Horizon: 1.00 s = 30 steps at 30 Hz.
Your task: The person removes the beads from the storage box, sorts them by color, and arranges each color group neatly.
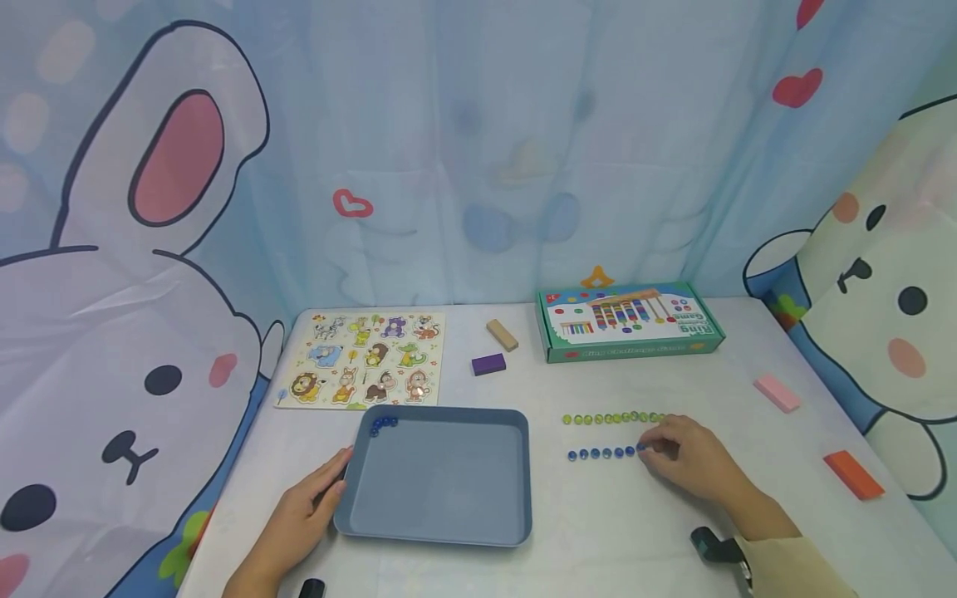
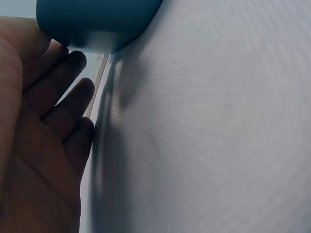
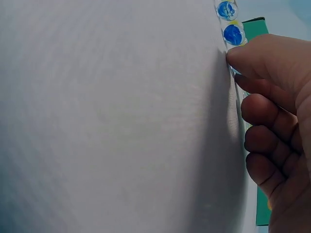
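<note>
My right hand (image 1: 691, 458) pinches a blue marble (image 1: 640, 447) between thumb and fingertips, low over the white cloth. That marble sits at the right end of a row of blue marbles (image 1: 595, 453); in the right wrist view the fingers mostly hide it, beside two clear marbles with blue inside (image 3: 233, 34). Behind runs a parallel row of yellow-green marbles (image 1: 609, 419), its right end near the hand. My left hand (image 1: 302, 511) rests against the left side of a grey-blue tray (image 1: 434, 540), fingers relaxed. Several dark blue marbles (image 1: 384, 423) lie in the tray's back left corner.
An animal puzzle board (image 1: 359, 357) lies behind the tray. A green game box (image 1: 631, 324) stands at the back, near a wooden block (image 1: 502, 335) and a purple block (image 1: 488, 365). On the right lie a pink block (image 1: 777, 393) and an orange block (image 1: 854, 475).
</note>
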Available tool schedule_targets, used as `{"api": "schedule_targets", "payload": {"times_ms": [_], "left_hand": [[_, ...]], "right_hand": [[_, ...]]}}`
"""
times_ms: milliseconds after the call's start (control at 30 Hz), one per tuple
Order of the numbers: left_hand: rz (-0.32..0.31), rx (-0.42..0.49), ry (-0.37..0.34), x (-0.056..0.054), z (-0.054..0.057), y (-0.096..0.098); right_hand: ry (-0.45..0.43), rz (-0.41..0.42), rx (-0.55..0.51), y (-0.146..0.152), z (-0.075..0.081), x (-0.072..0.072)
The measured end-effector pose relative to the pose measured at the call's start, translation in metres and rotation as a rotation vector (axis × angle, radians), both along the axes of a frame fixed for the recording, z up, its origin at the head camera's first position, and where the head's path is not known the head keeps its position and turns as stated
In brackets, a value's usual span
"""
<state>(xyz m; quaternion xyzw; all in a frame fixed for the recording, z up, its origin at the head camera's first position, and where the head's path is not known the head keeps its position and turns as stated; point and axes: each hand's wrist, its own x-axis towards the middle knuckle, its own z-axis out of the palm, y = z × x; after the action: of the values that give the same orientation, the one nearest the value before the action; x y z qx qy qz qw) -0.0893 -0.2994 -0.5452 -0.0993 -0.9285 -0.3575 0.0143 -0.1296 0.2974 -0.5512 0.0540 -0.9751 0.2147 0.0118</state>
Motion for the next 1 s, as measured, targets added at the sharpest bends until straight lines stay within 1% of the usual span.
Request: {"api": "schedule_targets", "payload": {"times_ms": [200,367,467,600,700,800,933,1000], "left_hand": [[-0.001,0.002,0.000,0.000,-0.001,-0.001],[-0.007,0.001,0.001,-0.001,-0.002,-0.002],[-0.009,-0.001,0.001,-0.001,-0.002,-0.002],[-0.009,-0.001,0.004,-0.001,-0.002,-0.002],[-0.009,0.002,0.005,0.000,-0.001,-0.001],[-0.008,0.005,-0.002,0.000,0.000,-0.001],[-0.006,0.002,-0.011,0.000,0.001,0.000],[-0.007,0.005,-0.012,0.001,0.001,0.000]], "right_hand": [[-0.011,-0.001,0.003,-0.002,0.002,0.001],[-0.009,0.002,-0.021,-0.001,0.011,0.002],[0.027,0.013,-0.043,0.002,0.021,0.002],[0.100,0.047,-0.061,-0.001,0.035,-0.003],[0.148,0.077,-0.069,-0.012,0.044,-0.009],[0.185,0.115,-0.087,-0.029,0.052,-0.016],[0.216,0.189,-0.124,-0.062,0.062,-0.027],[0.213,0.238,-0.137,-0.081,0.066,-0.032]]}}
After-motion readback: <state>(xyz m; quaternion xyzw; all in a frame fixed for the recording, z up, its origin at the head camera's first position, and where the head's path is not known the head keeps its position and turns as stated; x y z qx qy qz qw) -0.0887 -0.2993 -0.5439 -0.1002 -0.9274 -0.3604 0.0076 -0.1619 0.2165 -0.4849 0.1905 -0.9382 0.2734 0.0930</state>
